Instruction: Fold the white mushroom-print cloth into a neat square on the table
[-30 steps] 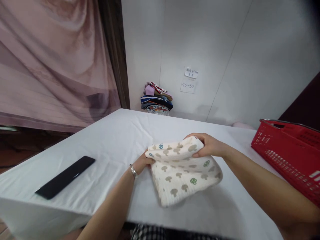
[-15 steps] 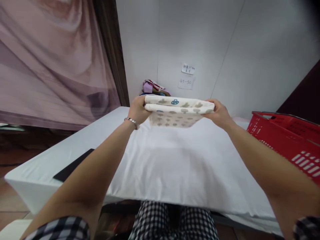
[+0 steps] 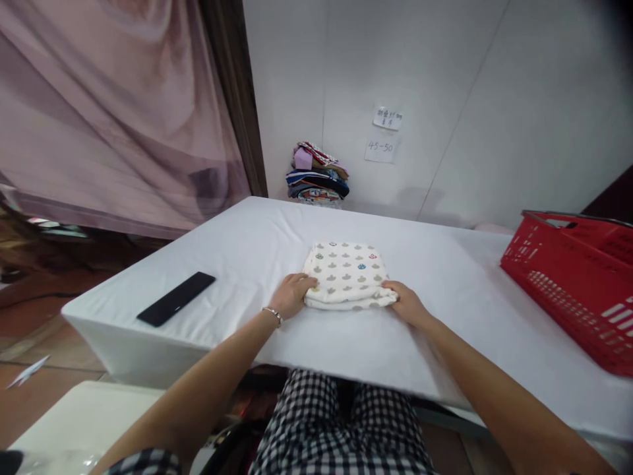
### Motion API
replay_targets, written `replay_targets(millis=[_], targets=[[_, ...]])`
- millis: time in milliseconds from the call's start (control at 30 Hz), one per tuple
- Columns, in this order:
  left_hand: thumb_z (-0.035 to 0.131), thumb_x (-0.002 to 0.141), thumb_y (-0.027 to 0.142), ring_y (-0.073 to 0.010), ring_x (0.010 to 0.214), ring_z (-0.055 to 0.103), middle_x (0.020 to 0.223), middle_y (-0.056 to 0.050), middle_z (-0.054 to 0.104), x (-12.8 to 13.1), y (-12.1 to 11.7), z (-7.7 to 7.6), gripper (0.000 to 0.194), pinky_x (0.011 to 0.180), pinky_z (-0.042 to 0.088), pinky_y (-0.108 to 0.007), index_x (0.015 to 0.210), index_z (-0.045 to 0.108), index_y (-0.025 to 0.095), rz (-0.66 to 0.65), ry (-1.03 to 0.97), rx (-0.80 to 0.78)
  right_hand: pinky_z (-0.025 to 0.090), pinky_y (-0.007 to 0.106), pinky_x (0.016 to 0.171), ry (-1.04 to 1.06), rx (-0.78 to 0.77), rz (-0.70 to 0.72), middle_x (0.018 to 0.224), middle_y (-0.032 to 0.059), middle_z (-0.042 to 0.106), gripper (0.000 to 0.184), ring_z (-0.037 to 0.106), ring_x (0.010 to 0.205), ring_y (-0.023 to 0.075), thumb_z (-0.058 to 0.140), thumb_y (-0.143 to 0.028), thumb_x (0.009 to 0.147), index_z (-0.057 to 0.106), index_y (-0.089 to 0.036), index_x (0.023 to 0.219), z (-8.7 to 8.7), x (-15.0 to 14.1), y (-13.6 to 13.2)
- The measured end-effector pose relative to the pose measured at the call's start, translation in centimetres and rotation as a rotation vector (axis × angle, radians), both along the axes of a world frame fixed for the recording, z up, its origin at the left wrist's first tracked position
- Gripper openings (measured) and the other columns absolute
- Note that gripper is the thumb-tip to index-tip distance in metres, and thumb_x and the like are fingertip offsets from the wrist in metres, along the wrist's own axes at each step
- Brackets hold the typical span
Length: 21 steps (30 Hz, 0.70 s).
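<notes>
A folded white cloth (image 3: 346, 270), printed with grey, blue, green and red motifs, lies on the white-covered table (image 3: 237, 264). My left hand (image 3: 293, 293) grips its near left corner, with the thumb and fingers at the edge. On the opposite side, my right hand (image 3: 403, 300) pinches the near right corner. The cloth's near edge shows thick, rounded folds between my hands. Whether it is a blanket, a towel or a garment cannot be made out.
A black flat object (image 3: 177, 299) rests on the table's left part. The red basket (image 3: 558, 284) stands at the right edge. A stack of folded fabrics (image 3: 319, 175) sits beyond the far edge, by the wall with paper signs (image 3: 380, 146). A white stool (image 3: 89, 415) is at lower left.
The folded cloth has come down from above the table onto its surface, nearer to me, with both hands still on it. The whole fabric stack now shows behind.
</notes>
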<state>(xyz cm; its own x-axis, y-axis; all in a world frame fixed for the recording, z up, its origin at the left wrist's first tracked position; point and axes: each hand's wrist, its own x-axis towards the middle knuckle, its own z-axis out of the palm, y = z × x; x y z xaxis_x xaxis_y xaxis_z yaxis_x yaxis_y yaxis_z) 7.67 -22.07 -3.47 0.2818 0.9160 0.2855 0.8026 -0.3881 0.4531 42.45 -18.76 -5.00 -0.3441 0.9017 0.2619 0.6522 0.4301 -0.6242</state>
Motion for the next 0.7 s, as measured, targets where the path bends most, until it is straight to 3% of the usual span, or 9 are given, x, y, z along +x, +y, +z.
replay_targets(millis=[200,300,400,533,700], targets=[[0.039,0.067,0.004,-0.0126,0.115,0.047,0.120,0.003,0.058,0.2,-1.6,0.4,0.048,0.102,0.035,-0.032,0.103,0.063,0.025,0.088,-0.195,-0.054,0.032,0.038,0.103,0.051,-0.060,0.024,0.116,0.0009,0.060,0.037,0.048,0.116,0.0193,0.042,-0.010,0.068,0.066,-0.024,0.092,1.7,0.6,-0.5],[0.039,0.062,0.002,-0.0130,0.119,0.043,0.118,0.003,0.060,1.2,-2.5,0.8,0.054,0.105,0.033,-0.032,0.105,0.063,0.024,0.127,-0.205,-0.063,0.036,0.037,0.100,0.070,0.061,-0.005,0.114,0.0026,0.061,0.031,0.048,0.115,0.0205,0.044,-0.015,0.074,0.066,-0.024,0.094,2.3,-0.7,-1.2],[0.045,0.063,0.005,-0.0167,0.123,0.040,0.119,0.001,0.059,2.1,-3.0,1.0,0.052,0.106,0.030,-0.036,0.110,0.061,0.022,0.060,-0.111,0.037,0.042,0.038,0.092,-0.037,0.173,0.047,0.115,0.0050,0.060,0.029,0.052,0.109,0.0223,0.048,-0.024,0.079,0.062,-0.023,0.105,2.5,-2.2,-1.7],[0.052,0.077,0.023,-0.0232,0.118,0.044,0.119,-0.003,0.059,2.3,-3.0,0.5,0.033,0.103,0.028,-0.047,0.109,0.061,0.023,0.057,0.064,0.173,0.042,0.042,0.091,-0.212,0.300,0.101,0.115,0.0073,0.060,0.031,0.052,0.109,0.0245,0.047,-0.024,0.083,0.057,-0.022,0.113,1.1,-2.7,-1.5],[0.046,0.086,0.029,-0.0213,0.110,0.051,0.111,-0.001,0.064,1.3,-2.7,-0.2,0.025,0.103,0.024,-0.047,0.106,0.061,0.028,0.095,0.184,0.230,0.039,0.042,0.098,-0.222,0.409,0.049,0.122,0.0068,0.056,0.035,0.047,0.117,0.0222,0.038,-0.024,0.089,0.053,-0.021,0.121,-1.6,-1.0,-1.3]])
